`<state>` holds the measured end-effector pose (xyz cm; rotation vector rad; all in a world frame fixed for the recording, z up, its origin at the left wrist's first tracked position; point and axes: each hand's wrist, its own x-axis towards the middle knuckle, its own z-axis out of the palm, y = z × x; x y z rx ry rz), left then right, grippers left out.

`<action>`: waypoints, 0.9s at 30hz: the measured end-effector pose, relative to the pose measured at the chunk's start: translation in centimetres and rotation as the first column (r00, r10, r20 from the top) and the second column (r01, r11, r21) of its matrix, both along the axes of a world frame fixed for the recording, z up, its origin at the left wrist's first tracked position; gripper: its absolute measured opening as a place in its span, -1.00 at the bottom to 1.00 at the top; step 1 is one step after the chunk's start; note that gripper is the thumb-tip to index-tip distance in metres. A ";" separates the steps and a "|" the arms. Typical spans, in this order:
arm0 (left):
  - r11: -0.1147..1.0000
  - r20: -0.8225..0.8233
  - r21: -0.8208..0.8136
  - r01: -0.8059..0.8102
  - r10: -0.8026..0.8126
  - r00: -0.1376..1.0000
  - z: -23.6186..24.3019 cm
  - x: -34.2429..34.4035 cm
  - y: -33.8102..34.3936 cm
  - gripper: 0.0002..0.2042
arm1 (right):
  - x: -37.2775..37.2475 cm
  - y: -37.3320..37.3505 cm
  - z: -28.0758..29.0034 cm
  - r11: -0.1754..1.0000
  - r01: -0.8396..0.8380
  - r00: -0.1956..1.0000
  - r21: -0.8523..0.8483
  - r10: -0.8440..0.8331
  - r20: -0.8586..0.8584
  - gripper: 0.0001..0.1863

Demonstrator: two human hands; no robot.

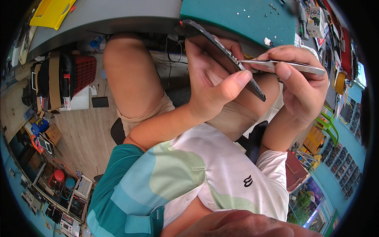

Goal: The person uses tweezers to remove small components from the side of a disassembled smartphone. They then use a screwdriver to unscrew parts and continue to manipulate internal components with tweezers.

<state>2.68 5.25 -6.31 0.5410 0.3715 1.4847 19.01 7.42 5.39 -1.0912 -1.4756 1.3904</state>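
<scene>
My left hand (213, 83) grips a dark phone (214, 50) held tilted above my lap, its thumb near the lower end and fingers behind it. My right hand (297, 79) holds steel metal tweezers (298, 68), their tips at the phone's upper edge, where small parts show too small to make out. Just beyond the hands is a teal mat (237, 17) on a grey desk (130, 10), with small bits scattered on it.
A yellow tray (49, 12) sits at the desk's left. Tools, a small box (315, 21) and clutter crowd the right. Below left stand a red basket (83, 73) and cluttered shelving (55, 197). My knees (130, 71) are under the desk edge.
</scene>
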 end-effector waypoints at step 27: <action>1.000 0.001 -0.015 0.010 -0.010 1.000 -0.2 0.0 -0.2 -0.35 | 0.3 0.0 -0.2 0.999 -0.032 0.999 0.024 0.032 0.008 -0.74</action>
